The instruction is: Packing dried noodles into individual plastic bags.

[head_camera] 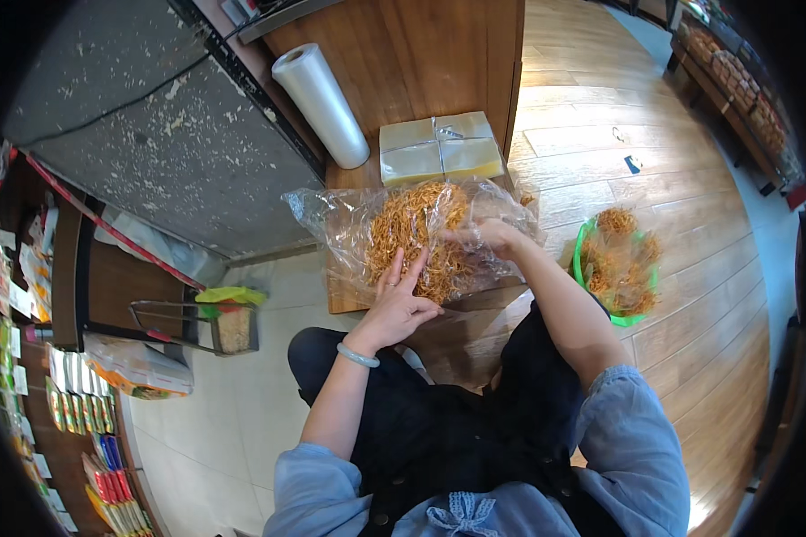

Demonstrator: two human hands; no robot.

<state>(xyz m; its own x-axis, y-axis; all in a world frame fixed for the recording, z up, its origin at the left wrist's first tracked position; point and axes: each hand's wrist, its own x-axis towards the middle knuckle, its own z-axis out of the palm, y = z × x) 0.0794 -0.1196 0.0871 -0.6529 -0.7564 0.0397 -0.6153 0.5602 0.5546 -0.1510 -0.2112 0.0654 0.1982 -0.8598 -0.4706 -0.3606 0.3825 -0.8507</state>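
Observation:
A heap of thin orange-brown dried strands lies in a large clear plastic bag on a low wooden table. My left hand, with a pale bangle at the wrist, rests on the near side of the heap, fingers spread and thumb out to the right. My right hand is at the bag's right part, its fingers partly behind or under the clear film; whether they grip anything I cannot tell.
Behind the bag lies a tied stack of clear plastic sheets or bags, beside a standing roll of plastic film. On the floor at right, a green basket holds bagged strands. Stocked shelves stand at left, and a wire-handled container nearby.

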